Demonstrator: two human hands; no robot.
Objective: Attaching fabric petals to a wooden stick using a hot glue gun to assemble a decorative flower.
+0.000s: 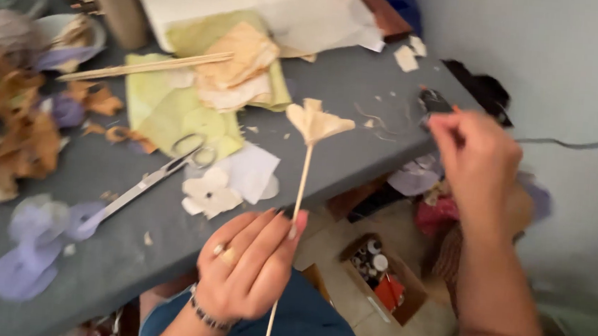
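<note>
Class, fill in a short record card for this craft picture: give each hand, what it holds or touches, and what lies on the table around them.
Left hand: left hand pinches a thin wooden stick upright
Stick top: a cream paper flower sits on its upper end
Right hand: right hand reaches to a dark tool at the table edge; grip blurred
Table: grey table
Near left hand: scissors, white paper flower
Farther: bundle of sticks, purple paper petals, cardboard tube

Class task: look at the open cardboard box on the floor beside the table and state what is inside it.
The cardboard box shows several small round caps, probably bottles or jars, and something red. Whatever lies beneath them is covered, and blur hides the details.
</note>
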